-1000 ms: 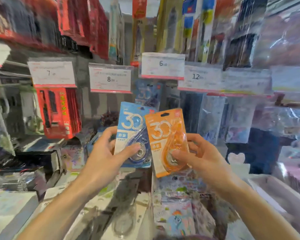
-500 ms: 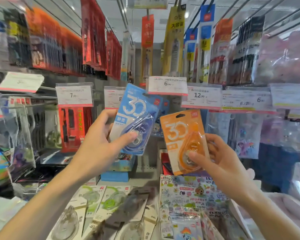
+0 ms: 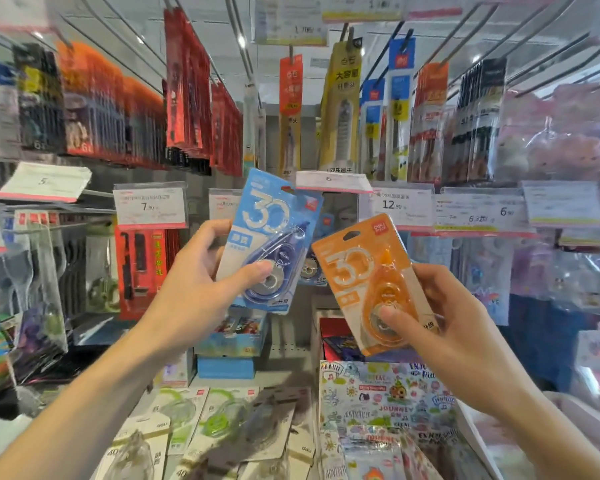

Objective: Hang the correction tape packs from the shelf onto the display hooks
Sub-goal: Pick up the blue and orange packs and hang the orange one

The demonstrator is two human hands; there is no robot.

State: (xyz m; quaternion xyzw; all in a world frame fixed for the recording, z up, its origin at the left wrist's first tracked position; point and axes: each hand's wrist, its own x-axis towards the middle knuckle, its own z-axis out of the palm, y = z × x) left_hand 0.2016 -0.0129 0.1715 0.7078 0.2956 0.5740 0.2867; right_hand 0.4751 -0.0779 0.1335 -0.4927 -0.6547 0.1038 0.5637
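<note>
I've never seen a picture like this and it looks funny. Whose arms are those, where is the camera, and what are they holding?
There is no machine here. The arms belong to a person in a stationery shop, and the camera sits on that person's head looking forward and down, so you see the hands as the person does. There is one view only.

The left hand holds a blue correction tape pack, thumb on the front. The right hand holds an orange correction tape pack the same way. Both packs are up in the air, not on a hook yet. The orange one has a hang hole at its top.

Behind them are price tags, such as the one reading 12.90, and hanging packets. Down on the shelf lie green tape packs and colourful sticker packets.
</note>
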